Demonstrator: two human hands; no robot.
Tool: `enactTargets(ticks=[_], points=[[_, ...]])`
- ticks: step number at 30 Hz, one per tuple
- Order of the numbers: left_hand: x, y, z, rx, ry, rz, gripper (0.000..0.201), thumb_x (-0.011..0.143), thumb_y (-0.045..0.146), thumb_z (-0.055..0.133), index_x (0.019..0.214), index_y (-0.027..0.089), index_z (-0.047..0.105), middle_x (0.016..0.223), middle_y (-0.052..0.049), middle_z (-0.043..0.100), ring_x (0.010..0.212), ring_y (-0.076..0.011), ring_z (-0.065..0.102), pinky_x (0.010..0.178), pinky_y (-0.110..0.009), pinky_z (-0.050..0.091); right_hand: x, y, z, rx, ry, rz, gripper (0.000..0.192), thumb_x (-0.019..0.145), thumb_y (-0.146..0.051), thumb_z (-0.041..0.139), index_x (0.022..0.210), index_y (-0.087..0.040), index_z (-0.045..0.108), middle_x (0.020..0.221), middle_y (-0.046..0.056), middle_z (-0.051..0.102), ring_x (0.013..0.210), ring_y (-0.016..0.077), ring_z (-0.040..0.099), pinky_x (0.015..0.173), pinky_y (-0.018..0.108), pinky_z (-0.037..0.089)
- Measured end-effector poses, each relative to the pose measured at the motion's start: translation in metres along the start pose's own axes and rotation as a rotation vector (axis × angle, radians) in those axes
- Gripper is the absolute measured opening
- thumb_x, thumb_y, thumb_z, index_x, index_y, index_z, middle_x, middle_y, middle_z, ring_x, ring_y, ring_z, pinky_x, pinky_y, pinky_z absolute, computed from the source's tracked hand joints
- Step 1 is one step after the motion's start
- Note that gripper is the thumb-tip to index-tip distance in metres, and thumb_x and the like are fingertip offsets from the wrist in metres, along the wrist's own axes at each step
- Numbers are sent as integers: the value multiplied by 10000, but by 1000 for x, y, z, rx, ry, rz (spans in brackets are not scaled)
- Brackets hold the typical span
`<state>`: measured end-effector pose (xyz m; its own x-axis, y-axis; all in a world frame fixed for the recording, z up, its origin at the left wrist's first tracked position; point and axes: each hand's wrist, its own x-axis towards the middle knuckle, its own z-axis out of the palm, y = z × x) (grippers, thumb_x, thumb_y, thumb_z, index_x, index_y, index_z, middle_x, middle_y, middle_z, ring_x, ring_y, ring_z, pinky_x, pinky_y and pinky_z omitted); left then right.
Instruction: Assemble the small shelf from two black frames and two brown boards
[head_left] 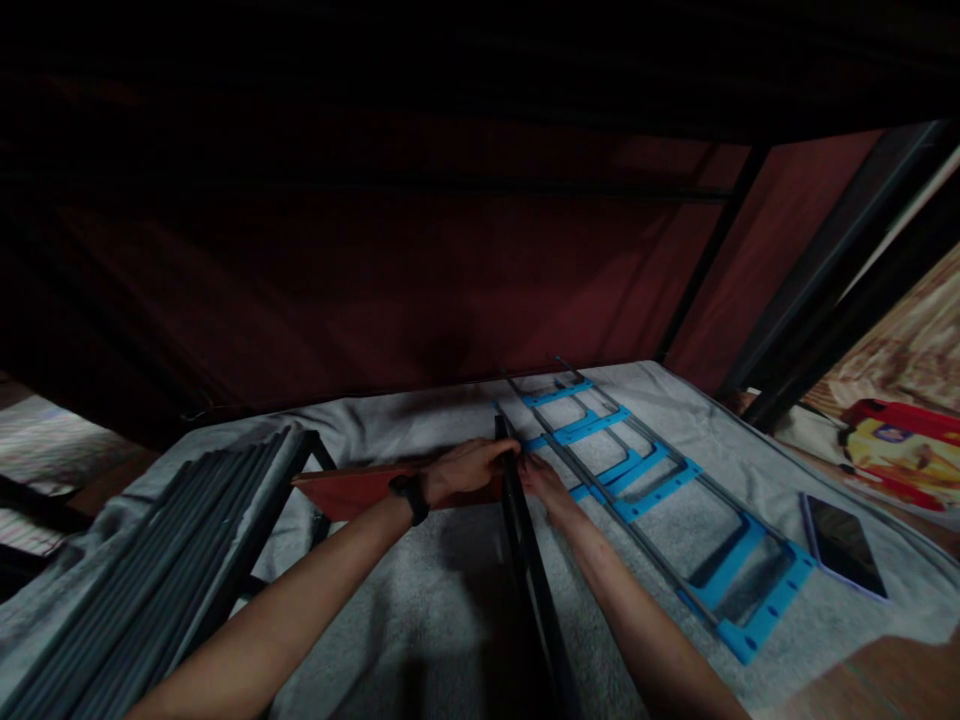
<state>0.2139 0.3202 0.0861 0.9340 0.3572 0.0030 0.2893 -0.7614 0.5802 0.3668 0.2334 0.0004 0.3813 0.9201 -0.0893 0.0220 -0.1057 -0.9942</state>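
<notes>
A long black bar (526, 560) runs away from me through the middle of the view, tilted up on its narrow side. My left hand (469, 468), with a dark watch on the wrist, is closed over its far end, thumb and fingers lying across the top edge. On the bar's right side, my right hand (538, 474) is curled against the same end; its fingertips are partly hidden. A red-orange board (352, 490) lies to the left, partly behind my left hand. Whether the board is joined to the bar, I cannot tell.
Blue plastic brackets (660, 487) on grey rods lie to the right, near a phone (844, 545). Several dark tubes (157, 560) are bundled at the left. Grey cloth (405, 590) covers the floor. Dark posts (716, 255) and a dark red panel (420, 290) enclose the space.
</notes>
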Motion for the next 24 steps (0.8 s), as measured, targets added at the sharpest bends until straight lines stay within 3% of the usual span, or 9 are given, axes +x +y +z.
enactTargets(ticks=[2, 4, 7, 9, 13, 17, 20, 24], points=[[-2, 0, 0, -9, 36, -13, 386, 879, 190, 492, 1260, 254, 490, 976, -27, 694, 867, -185, 656, 745, -254, 453, -1, -13, 3, 128, -38, 47, 291, 852, -414, 519, 1013, -214, 655, 875, 42, 723, 869, 219, 691, 761, 346, 547], [-4, 1, 0, 6, 75, -31, 451, 871, 192, 510, 1311, 235, 421, 996, -52, 691, 875, -204, 665, 751, -273, 460, -4, -23, 9, 146, -28, 5, 379, 793, -344, 549, 1149, -239, 628, 1076, 36, 717, 1041, 220, 661, 887, 360, 526], [-8, 3, 2, 44, 112, -68, 557, 854, 151, 507, 1381, 210, 342, 1020, -86, 690, 890, -225, 674, 763, -296, 473, -8, -28, 20, -35, 6, -152, 588, 738, -234, 556, 1324, -276, 544, 1345, 17, 608, 1266, 211, 541, 1077, 390, 415], [-10, 2, 5, 78, 140, -86, 664, 834, 103, 498, 1449, 208, 273, 1074, -104, 683, 935, -230, 675, 794, -307, 479, -9, -28, 24, -172, 1, -202, 660, 733, -195, 545, 1387, -266, 495, 1413, 30, 557, 1319, 216, 495, 1132, 418, 354], [-14, -2, 12, 136, 180, -100, 777, 821, 76, 514, 1522, 226, 214, 1215, -130, 638, 1069, -245, 650, 903, -345, 475, -10, -29, 27, -374, -28, -242, 585, 747, -143, 542, 1321, -251, 572, 1320, 58, 627, 1272, 245, 533, 1129, 432, 344], [-24, -4, 10, 99, 210, -2, 827, 786, 82, 595, 1525, 231, 256, 1362, -140, 557, 1251, -254, 548, 1057, -391, 412, -10, -32, 27, -416, -22, -250, 471, 745, -138, 571, 1198, -234, 656, 1199, 71, 686, 1200, 256, 582, 1084, 427, 392], [-50, -7, -6, 134, 256, -3, 802, 776, 97, 630, 1498, 253, 318, 1461, -122, 490, 1355, -259, 448, 1148, -453, 315, -12, -33, 28, -423, -24, -277, 403, 761, -155, 579, 1143, -232, 682, 1162, 61, 698, 1171, 238, 600, 1058, 414, 419], [-115, -27, -48, 187, 444, -181, 670, 812, 198, 627, 1445, 212, 408, 1461, -134, 492, 1358, -279, 442, 1152, -465, 317, -17, -35, 31, -460, -3, -300, 378, 781, -164, 588, 1135, -248, 688, 1113, 42, 711, 1123, 226, 623, 1032, 397, 436]])
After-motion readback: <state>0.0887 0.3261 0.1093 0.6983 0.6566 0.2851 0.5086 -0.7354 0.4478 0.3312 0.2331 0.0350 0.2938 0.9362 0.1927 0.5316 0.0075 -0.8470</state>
